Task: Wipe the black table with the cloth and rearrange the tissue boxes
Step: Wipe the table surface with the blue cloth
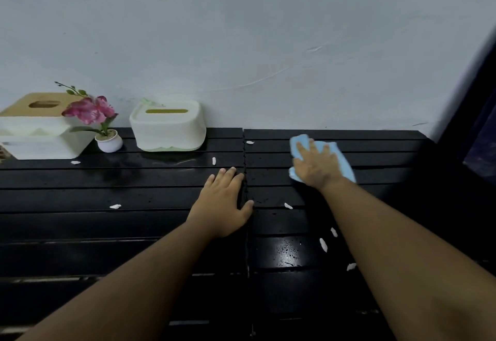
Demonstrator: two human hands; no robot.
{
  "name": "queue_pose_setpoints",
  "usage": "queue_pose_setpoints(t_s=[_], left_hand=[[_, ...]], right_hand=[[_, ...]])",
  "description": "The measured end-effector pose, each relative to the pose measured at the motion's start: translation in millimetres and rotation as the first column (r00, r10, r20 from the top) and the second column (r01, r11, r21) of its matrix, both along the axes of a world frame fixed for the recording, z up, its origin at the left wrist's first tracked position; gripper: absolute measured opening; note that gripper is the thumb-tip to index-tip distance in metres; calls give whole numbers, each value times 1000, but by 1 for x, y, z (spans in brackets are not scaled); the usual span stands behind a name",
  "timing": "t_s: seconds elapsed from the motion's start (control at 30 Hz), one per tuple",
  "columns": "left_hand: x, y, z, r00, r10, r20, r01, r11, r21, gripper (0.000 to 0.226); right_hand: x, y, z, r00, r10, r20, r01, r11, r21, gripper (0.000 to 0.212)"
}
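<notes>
Both forearms enter from the lower edge and reach out over the black table point(107, 228). Left hand point(224, 201) lies flat near the table's centre seam, fingers straight and together, holding nothing; it appears to serve as a brace. Right hand point(316, 165) presses palm-down on the blue cloth point(341, 160) at about 1 o'clock, fingers spread and straight on the fabric, not curled round it. Cloth shows beyond the fingertips and on the hand's right side, with a corner at the left of the wrist.

Judgement: wiping is under way on the right half, close to the back edge. White scraps point(323, 244) lie towards 5 o'clock from the cloth, nearer the person, so a pull back along the right forearm would meet them. Others sit at 11 o'clock beyond the left hand and at 9 o'clock on the left half.

Green tissue box point(167, 126) stands against the wall point(268, 32) at 11 o'clock, long side along the wall. Wooden-lidded tissue box point(40, 128) is at 10 o'clock, with a potted flower point(107, 136) between them. Surface is slatted and glossy.
</notes>
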State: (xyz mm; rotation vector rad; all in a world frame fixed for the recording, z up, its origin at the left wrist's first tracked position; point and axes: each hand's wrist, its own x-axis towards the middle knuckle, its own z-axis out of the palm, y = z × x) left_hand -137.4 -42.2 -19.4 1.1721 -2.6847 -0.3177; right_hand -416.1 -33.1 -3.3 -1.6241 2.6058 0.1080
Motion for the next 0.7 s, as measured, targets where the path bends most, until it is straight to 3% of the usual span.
queue_pose_setpoints(t_s=[0.13,0.23,0.33,0.37,0.5,0.57,0.63,0.7], left_hand=[[1,4,9,998,10,-58,-5,996,85,72],[12,-5,21,984,80,-161,-54,985,161,67],[37,-29,32,984,148,-99,-146,989,33,66],[46,-35,31,983,167,-72,-167,986,8,67],[71,-40,12,984,176,31,-175,984,-8,88],[72,-42,2,986,167,5,-167,986,-17,94],[71,-46,-2,987,160,-18,-161,987,-29,93],[71,-49,-5,988,153,-31,-154,987,-41,91]], right_hand=[[76,-4,-1,936,348,47,-350,936,49,58],[70,6,11,867,482,129,-487,874,8,55],[24,12,12,724,688,-50,-688,725,-2,37],[0,14,11,725,677,-124,-680,733,29,30],[-69,29,5,925,328,-194,-286,934,215,47],[-90,20,0,963,135,-232,-108,986,128,68],[-88,4,2,980,-199,23,198,979,39,77],[-66,-18,-2,955,-288,77,290,957,-21,68]])
